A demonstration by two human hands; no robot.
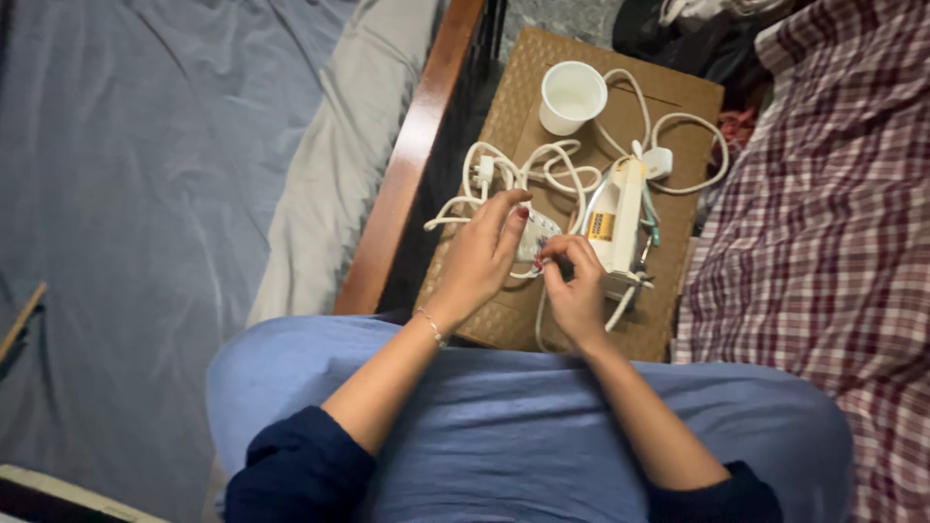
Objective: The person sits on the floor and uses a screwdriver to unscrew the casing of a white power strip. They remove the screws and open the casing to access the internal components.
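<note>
My left hand (484, 254) grips a small white adapter or plug block (537, 232) above a brown woven stool (504, 107). My right hand (573, 287) pinches the same block from the right with thumb and fingers. A tangle of white cable (542, 169) runs from the block across the stool top. A white clothes iron (618, 215) with a yellow label lies on its side just right of my hands.
A white plastic cup (572, 95) stands at the stool's far end. A wooden bed rail (412, 155) and grey-blue sheet (145, 194) lie to the left. A plaid cloth (833, 223) covers the right side. My lap in blue fabric (523, 426) fills the foreground.
</note>
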